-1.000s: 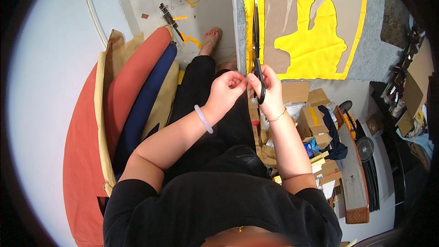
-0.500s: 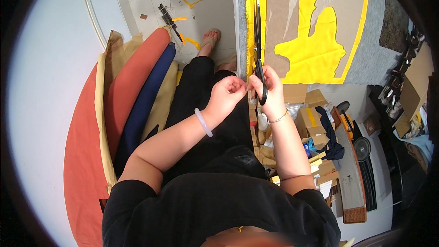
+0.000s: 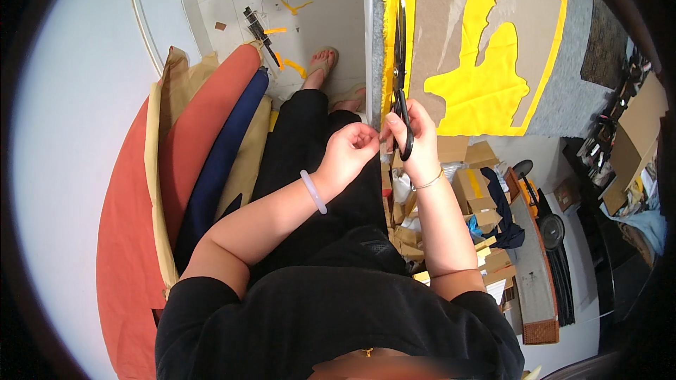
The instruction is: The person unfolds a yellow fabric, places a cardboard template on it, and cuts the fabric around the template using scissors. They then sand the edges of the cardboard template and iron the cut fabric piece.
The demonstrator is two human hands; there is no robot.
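Note:
My right hand (image 3: 417,142) grips a large pair of black-handled scissors (image 3: 401,63). Their blades look closed and point away from me, above the yellow fringed edge of the cloth. My left hand (image 3: 350,150) is pinched, its fingertips almost meeting my right fingers; anything between them is too small to make out. Beyond the scissors lies a yellow cloth cut-out (image 3: 479,95) with an irregular outline, on a grey-brown panel (image 3: 433,24) bordered in yellow. The panel rests on a grey felt-like table covering (image 3: 560,88).
Rolls of fabric, with a rust-red roll (image 3: 211,102) and a navy roll (image 3: 229,148), lean at my left. Yellow scraps (image 3: 285,0) and a black tool-like object (image 3: 260,35) litter the tiled floor. Cardboard boxes (image 3: 473,188) crowd the space below the table at my right.
The yellow cut-out and panel appear slightly lower in view. The scissors have tilted a little to the right; both hands stay close together in nearly the same pose.

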